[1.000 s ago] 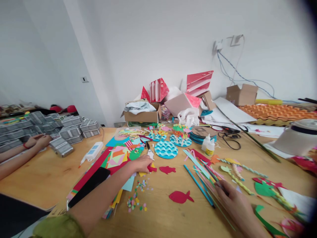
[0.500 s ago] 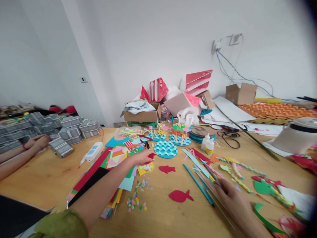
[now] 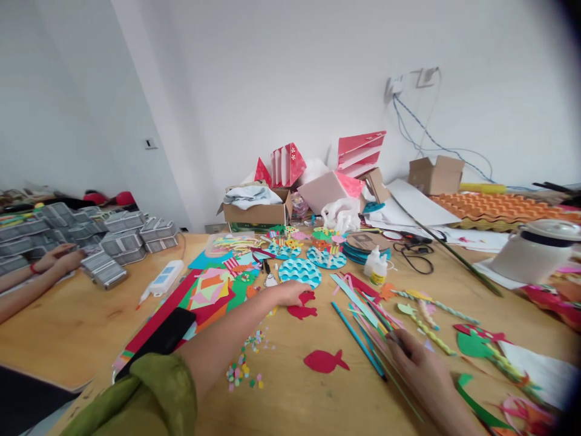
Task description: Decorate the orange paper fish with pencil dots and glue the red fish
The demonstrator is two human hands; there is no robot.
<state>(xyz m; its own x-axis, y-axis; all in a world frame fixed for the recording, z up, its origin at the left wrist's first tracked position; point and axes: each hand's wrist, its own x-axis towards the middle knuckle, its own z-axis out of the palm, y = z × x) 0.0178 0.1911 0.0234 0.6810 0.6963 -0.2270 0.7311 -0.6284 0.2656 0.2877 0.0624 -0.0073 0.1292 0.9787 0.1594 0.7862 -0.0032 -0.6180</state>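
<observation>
Wall: pale and plain, with a socket (image 3: pixel 396 85) and hanging cables (image 3: pixel 422 130) at the right.
Table: pale wood (image 3: pixel 281 399), with a box (image 3: pixel 256 217) at the back, a lidded pot (image 3: pixel 535 251) at far right.
Left hand: fingers of the left hand (image 3: pixel 289 293) appear pinched on a red fish (image 3: pixel 307 297), just short of the wave disc (image 3: pixel 299 272); the fingertips are too small to read fully.
Right hand: closed around a slim dark tool (image 3: pixel 394 336), over the paper strips (image 3: pixel 379 324); the tool's kind cannot be told.
Fish at hand: the held fish is partly covered, so its exact heading is unclear; it lies against or just above a 2nd fish (image 3: pixel 302 312), contact uncertain.
Nearer hand: the left, right at these 2 fish; the right hand (image 3: pixel 422 363) is well apart, off to their right.
Heading: the 2nd fish has its tail to the right and its nose to the left, long axis running across the table.
3rd fish: the big fish (image 3: pixel 324 361) lies flat between the hands, nearer the wearer, tail right, long axis also crosswise.
Around: 2 blue sticks (image 3: pixel 356 339) beside the strips, 2 glue bottles (image 3: pixel 378 271) beyond; confetti (image 3: pixel 245 370), coloured paper (image 3: pixel 211 290) and a phone (image 3: pixel 170 330) left.
Far left: another person's 2 hands (image 3: pixel 69 260) at gray boxes (image 3: pixel 105 270).
</observation>
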